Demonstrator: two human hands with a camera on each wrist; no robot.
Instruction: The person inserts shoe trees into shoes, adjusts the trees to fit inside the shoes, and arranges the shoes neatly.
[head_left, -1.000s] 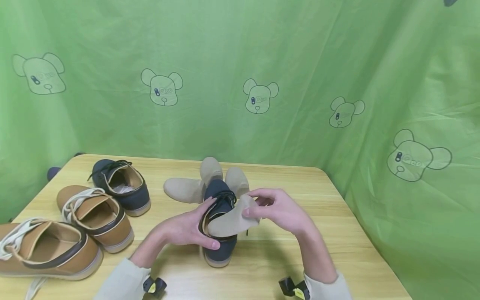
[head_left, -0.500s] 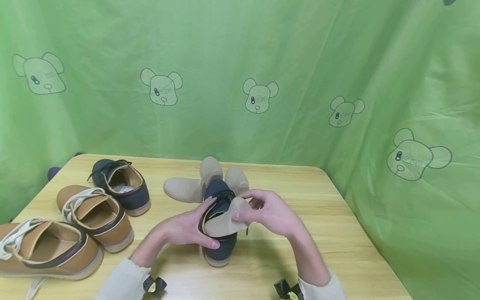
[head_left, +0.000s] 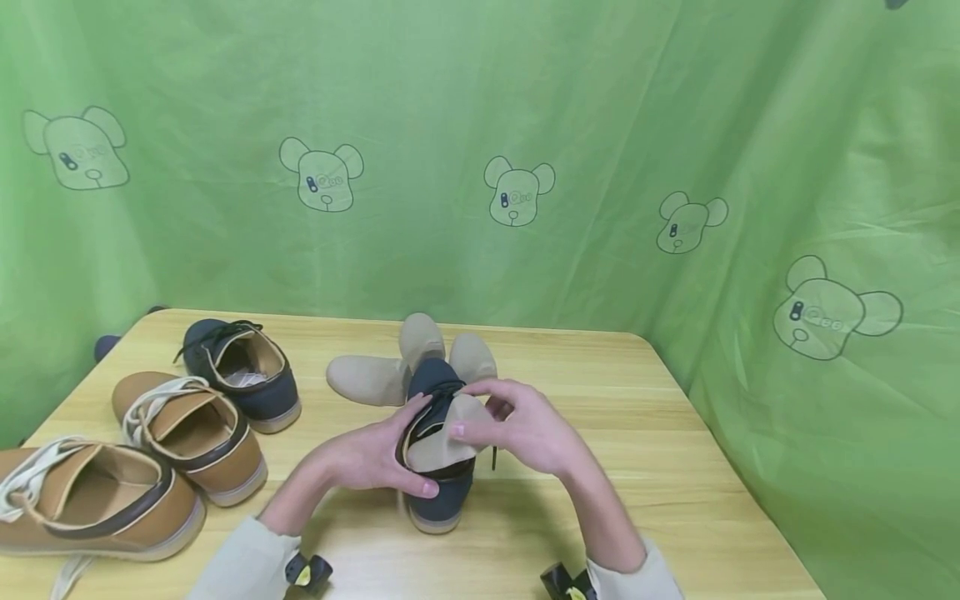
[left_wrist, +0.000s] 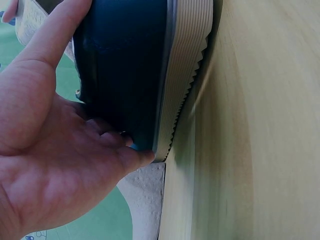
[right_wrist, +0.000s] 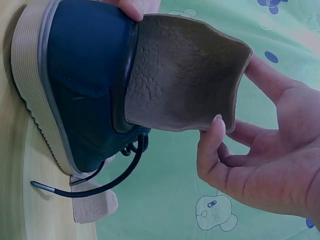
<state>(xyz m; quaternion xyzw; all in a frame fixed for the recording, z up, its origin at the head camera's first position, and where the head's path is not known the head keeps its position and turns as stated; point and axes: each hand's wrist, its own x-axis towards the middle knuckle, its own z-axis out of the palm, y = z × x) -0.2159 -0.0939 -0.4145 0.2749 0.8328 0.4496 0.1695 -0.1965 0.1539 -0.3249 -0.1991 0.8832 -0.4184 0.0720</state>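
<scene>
No writing shows on the navy shoe (head_left: 438,467) or the beige insole (head_left: 442,442). The shoe stands mid-table, toe pointing away from the person, long axis front to back. The left hand (head_left: 367,458) grips its heel, fingers curled round it. The right hand (head_left: 525,429) pinches the bent insole (partly inside the collar). Three loose insoles (head_left: 405,367) lie just behind; bare wooden table (head_left: 675,467) lies to the right.
</scene>
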